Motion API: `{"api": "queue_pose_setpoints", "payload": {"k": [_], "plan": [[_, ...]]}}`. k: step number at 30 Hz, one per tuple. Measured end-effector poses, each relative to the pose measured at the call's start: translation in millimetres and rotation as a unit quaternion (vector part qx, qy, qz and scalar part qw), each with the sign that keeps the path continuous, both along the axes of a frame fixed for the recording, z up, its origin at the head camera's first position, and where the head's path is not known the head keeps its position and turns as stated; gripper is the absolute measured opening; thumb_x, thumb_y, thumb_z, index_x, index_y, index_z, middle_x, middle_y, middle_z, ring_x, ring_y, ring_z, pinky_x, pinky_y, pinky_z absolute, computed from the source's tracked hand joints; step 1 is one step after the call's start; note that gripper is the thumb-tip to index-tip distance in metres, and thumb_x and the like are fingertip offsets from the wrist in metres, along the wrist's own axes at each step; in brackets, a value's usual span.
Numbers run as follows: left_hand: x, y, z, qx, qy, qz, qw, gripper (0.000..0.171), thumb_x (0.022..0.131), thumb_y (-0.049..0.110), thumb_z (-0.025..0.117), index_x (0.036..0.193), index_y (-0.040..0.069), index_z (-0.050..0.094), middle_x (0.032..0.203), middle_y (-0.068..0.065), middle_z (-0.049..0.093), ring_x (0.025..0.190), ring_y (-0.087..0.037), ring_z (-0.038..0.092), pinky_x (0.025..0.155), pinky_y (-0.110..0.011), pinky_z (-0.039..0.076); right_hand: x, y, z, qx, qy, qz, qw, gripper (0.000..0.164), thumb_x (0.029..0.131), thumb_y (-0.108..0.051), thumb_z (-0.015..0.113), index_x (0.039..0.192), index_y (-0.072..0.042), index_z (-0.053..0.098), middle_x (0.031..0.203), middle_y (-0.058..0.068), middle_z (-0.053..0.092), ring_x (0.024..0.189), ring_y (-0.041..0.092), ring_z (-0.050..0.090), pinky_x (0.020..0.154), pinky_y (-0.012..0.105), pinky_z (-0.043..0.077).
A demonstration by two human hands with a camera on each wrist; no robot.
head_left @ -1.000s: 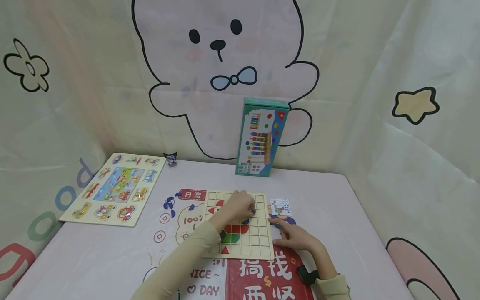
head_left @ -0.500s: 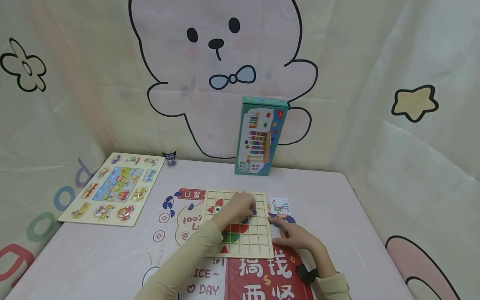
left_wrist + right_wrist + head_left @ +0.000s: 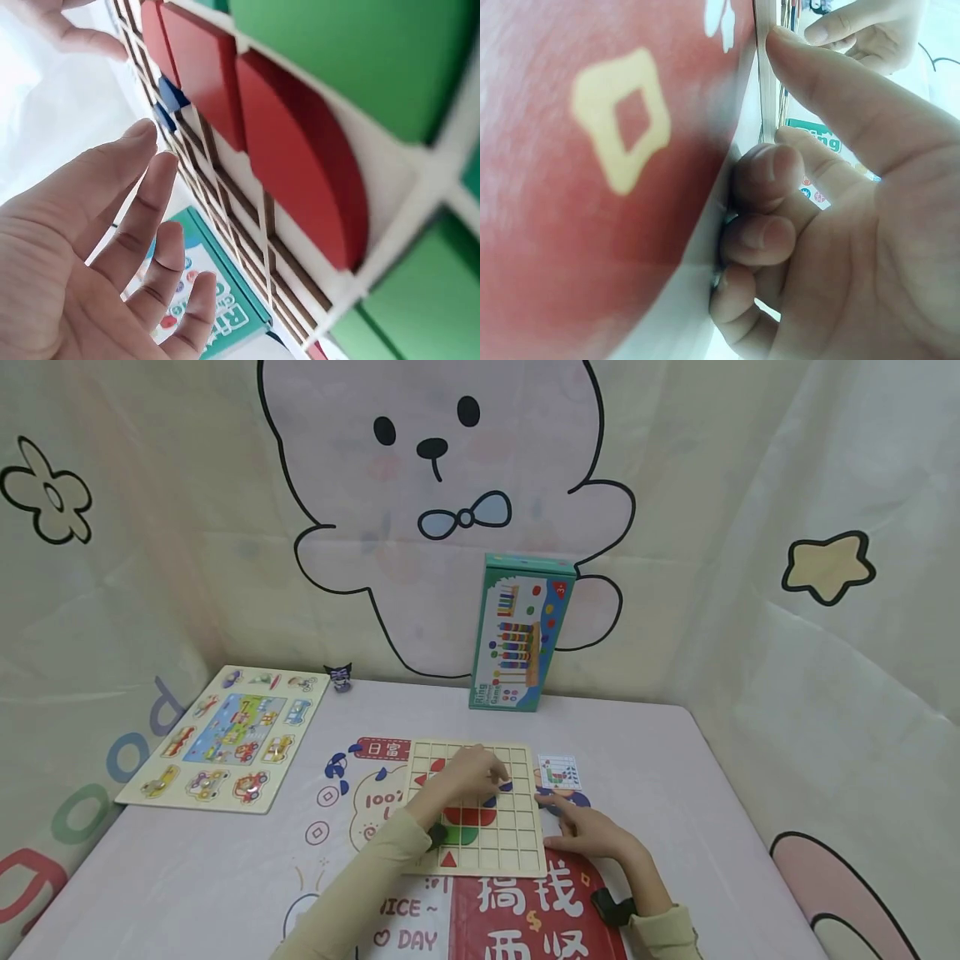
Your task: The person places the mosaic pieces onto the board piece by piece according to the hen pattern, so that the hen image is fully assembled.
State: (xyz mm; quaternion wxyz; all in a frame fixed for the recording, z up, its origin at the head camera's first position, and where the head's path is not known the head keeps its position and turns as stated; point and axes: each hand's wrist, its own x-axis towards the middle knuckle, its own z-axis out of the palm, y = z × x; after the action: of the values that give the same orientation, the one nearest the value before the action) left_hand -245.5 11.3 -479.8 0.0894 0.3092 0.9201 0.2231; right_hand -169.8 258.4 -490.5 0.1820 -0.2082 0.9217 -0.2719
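A pale wooden grid board [image 3: 519,852] lies on the table, with red pieces [image 3: 470,817], green pieces [image 3: 459,836] and a red triangle [image 3: 448,860] set in its squares. My left hand [image 3: 468,774] hovers over the board's upper part, fingertips just left of a small blue piece [image 3: 506,787]. In the left wrist view its loosely bent fingers [image 3: 161,180] hold nothing, near the blue pieces [image 3: 172,94]. At the board's right edge, my right hand [image 3: 596,835] rests its thumb and index finger against the side. Its other fingers are curled beneath, seen in the right wrist view.
A small pattern card [image 3: 559,772] lies right of the board. Behind stands a green toy box [image 3: 517,635] against the printed curtain. A picture puzzle board [image 3: 217,743] lies at the left, beside a small dark figurine [image 3: 340,677].
My left hand has let go of the small blue piece and drawn back slightly to the left, leaving the piece in view on the board. My right hand has stayed at the edge.
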Motion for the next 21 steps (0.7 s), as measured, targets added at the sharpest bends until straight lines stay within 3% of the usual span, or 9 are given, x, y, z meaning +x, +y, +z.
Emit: {"api": "queue_pose_setpoints", "payload": {"k": [6, 21], "plan": [[3.0, -14, 3.3, 0.038, 0.002, 0.004, 0.9993, 0.017, 0.084, 0.015, 0.067, 0.099, 0.018, 0.073, 0.086, 0.009, 0.067, 0.086, -0.011, 0.051, 0.084, -0.032, 0.042, -0.2, 0, -0.5, -0.001, -0.006, -0.007, 1.000, 0.068, 0.081, -0.040, 0.067, 0.140, -0.021, 0.039, 0.061, -0.004, 0.047, 0.050, 0.005, 0.040, 0.048, 0.021, 0.034], [16.6, -55, 13.6, 0.086, -0.004, 0.086, 0.9926, 0.019, 0.083, 0.017, 0.069, 0.102, 0.020, 0.071, 0.091, 0.004, 0.066, 0.086, -0.017, 0.051, 0.076, -0.032, 0.042, 0.2, -1, 1.3, 0.001, 0.001, -0.002, 1.000, 0.067, 0.082, -0.039, 0.067, 0.139, -0.019, 0.040, 0.060, -0.005, 0.047, 0.049, 0.004, 0.039, 0.048, 0.020, 0.033]]}}
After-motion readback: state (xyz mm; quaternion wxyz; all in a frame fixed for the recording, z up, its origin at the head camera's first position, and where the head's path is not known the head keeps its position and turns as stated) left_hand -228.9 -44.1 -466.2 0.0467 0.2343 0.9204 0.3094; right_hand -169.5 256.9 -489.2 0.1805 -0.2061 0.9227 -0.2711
